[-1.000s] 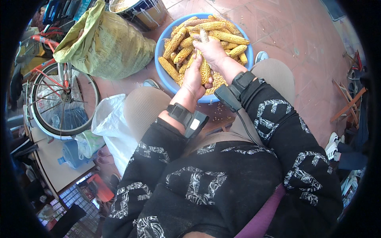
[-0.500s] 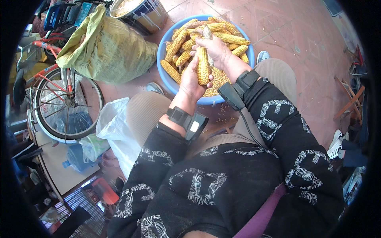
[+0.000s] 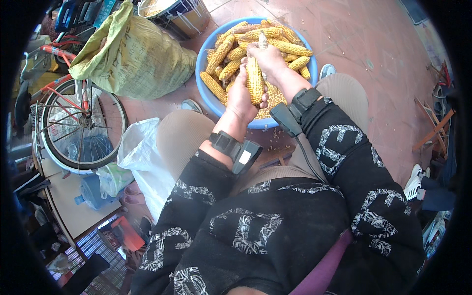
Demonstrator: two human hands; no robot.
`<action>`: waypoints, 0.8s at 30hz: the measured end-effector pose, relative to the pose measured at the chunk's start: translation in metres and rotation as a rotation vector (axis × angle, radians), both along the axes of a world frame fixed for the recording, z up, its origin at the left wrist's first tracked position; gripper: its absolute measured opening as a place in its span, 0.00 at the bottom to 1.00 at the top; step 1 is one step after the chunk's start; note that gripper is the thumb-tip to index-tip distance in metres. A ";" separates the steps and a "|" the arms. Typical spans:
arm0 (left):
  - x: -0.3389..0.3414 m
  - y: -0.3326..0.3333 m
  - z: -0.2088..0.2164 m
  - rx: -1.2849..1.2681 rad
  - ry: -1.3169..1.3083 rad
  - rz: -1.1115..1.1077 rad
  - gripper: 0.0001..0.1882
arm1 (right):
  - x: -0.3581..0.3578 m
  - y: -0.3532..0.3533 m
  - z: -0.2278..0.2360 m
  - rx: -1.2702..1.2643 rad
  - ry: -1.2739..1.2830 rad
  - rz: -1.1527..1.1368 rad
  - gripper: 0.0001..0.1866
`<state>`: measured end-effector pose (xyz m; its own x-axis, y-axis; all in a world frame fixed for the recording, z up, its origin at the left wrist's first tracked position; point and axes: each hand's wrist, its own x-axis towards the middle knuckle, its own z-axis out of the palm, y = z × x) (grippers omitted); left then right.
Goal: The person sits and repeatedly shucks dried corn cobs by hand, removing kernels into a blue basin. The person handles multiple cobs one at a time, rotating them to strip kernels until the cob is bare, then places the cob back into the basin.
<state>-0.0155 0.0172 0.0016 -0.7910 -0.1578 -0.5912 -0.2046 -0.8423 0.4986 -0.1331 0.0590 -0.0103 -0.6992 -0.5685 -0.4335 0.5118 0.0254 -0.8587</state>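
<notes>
My left hand [image 3: 240, 99] is closed around a yellow ear of corn [image 3: 254, 81], which stands lengthwise with most of its kernels on. Pressed against it from the right side is my right hand [image 3: 270, 60], gripping a pale, stripped corncob [image 3: 263, 41] whose tip sticks out above the fingers. Both hands are over a blue basin [image 3: 200, 61]. Several more ears of corn [image 3: 220, 54] are heaped in its far and left parts, and loose kernels [image 3: 276, 97] lie in its near part, partly hidden by my hands.
A full yellow woven sack [image 3: 142, 59] stands left of the basin, with a bucket [image 3: 189, 19] behind it. Farther left is a bicycle wheel [image 3: 83, 125]. A white plastic bag [image 3: 147, 157] lies by my left knee. Scattered kernels [image 3: 280, 140] dot the tiled floor before the basin.
The hands and both cobs have shifted slightly to the right, and the stripped cob has tilted a little. Each hand keeps its hold. The view itself has moved slightly.
</notes>
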 end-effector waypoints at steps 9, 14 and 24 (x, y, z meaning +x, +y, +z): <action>-0.001 0.011 -0.001 -0.246 -0.080 -0.043 0.18 | 0.012 0.003 0.013 0.153 0.121 0.049 0.36; 0.000 0.010 -0.004 -0.188 -0.088 -0.075 0.18 | 0.010 0.000 0.002 0.266 0.317 0.036 0.28; 0.000 0.000 0.002 -0.063 0.003 0.049 0.19 | 0.005 0.009 0.014 -0.053 -0.129 0.083 0.16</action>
<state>-0.0150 0.0172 0.0039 -0.7833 -0.2336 -0.5761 -0.1618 -0.8182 0.5517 -0.1282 0.0676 0.0036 -0.5897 -0.6461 -0.4845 0.6158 0.0284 -0.7874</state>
